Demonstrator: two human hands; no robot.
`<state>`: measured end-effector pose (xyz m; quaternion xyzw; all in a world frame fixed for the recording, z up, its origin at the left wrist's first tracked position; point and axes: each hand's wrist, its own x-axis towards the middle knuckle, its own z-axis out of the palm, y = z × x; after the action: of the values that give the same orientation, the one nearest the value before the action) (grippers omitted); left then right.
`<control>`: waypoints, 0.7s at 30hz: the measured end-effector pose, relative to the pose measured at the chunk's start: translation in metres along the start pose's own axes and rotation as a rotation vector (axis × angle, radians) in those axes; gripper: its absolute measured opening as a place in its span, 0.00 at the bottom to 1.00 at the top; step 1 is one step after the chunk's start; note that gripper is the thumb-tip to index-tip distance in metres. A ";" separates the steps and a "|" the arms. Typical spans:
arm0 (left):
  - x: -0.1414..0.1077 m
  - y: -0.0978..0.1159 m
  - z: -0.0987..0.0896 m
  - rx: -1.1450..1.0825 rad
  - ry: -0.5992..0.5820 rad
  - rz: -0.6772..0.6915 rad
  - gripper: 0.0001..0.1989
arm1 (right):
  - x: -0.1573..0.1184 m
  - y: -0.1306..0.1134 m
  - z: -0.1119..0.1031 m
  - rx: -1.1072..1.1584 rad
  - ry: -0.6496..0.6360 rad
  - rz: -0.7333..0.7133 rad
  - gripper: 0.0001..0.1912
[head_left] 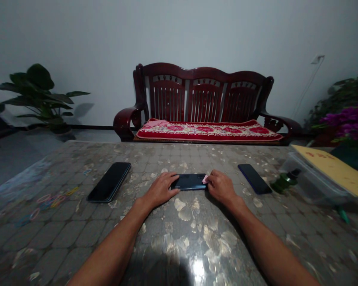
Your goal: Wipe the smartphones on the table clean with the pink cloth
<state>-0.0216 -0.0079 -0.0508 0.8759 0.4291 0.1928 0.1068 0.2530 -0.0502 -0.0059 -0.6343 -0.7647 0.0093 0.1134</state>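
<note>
A dark smartphone [189, 182] lies sideways on the table in front of me, its back seemingly facing up. Around its left end, my left hand [161, 188] grips it, with the fingers at the far edge and the thumb at the near edge. My right hand [220, 185] is closed at the phone's right end and pinches a small pink piece [205, 179] against the phone's back. Whether that piece is cloth or paper I cannot tell. The right fingertips are partly hidden by the hand itself.
Black phones lie at the left [109, 182] and at the right [254, 178]. Coloured rubber bands [55, 200] are scattered far left. A green bottle [285, 180] stands beside a clear plastic box [312, 182] with a yellow booklet [335, 169] on top. Behind the table is a wooden bench [204, 95].
</note>
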 end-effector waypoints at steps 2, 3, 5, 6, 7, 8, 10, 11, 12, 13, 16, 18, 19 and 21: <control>0.000 0.000 0.000 -0.001 0.007 0.009 0.27 | -0.002 -0.004 0.000 -0.008 -0.006 0.016 0.15; 0.000 -0.001 0.001 -0.002 0.012 0.014 0.27 | -0.002 -0.006 0.001 -0.005 -0.007 0.016 0.16; -0.001 -0.001 0.001 -0.001 0.021 0.020 0.26 | -0.003 -0.012 0.005 0.014 -0.006 -0.022 0.18; -0.001 -0.002 0.002 0.000 0.023 0.022 0.26 | -0.004 -0.014 0.008 0.028 -0.006 -0.058 0.18; -0.001 -0.002 0.002 0.000 0.024 0.023 0.26 | -0.004 -0.016 0.010 0.043 -0.006 -0.098 0.19; -0.001 -0.002 0.002 0.000 0.025 0.023 0.26 | -0.004 -0.018 0.012 0.056 -0.005 -0.136 0.19; -0.001 -0.002 0.002 0.001 0.022 0.024 0.26 | -0.004 -0.019 0.013 0.069 -0.003 -0.176 0.19; -0.001 -0.002 0.002 0.003 0.019 0.024 0.26 | -0.003 -0.018 0.013 0.066 -0.005 -0.174 0.19; -0.001 -0.002 0.001 0.005 0.017 0.024 0.26 | -0.003 -0.016 0.011 0.059 -0.009 -0.158 0.19; -0.001 -0.003 0.001 0.005 0.014 0.026 0.26 | -0.002 -0.014 0.009 0.047 -0.017 -0.134 0.18; -0.001 -0.005 0.002 -0.003 0.015 0.038 0.25 | 0.001 -0.004 -0.001 0.012 -0.053 -0.055 0.18; -0.001 -0.007 0.004 -0.008 0.019 0.046 0.25 | 0.003 0.001 -0.007 0.008 -0.081 -0.053 0.19; -0.001 -0.008 0.004 -0.008 0.020 0.049 0.25 | 0.003 0.003 -0.008 0.010 -0.095 -0.071 0.19; 0.000 -0.009 0.005 -0.006 0.018 0.056 0.26 | 0.003 0.002 -0.009 0.021 -0.113 -0.129 0.19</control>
<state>-0.0261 -0.0030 -0.0585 0.8854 0.4049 0.2051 0.1001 0.2563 -0.0485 0.0028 -0.5810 -0.8089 0.0458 0.0769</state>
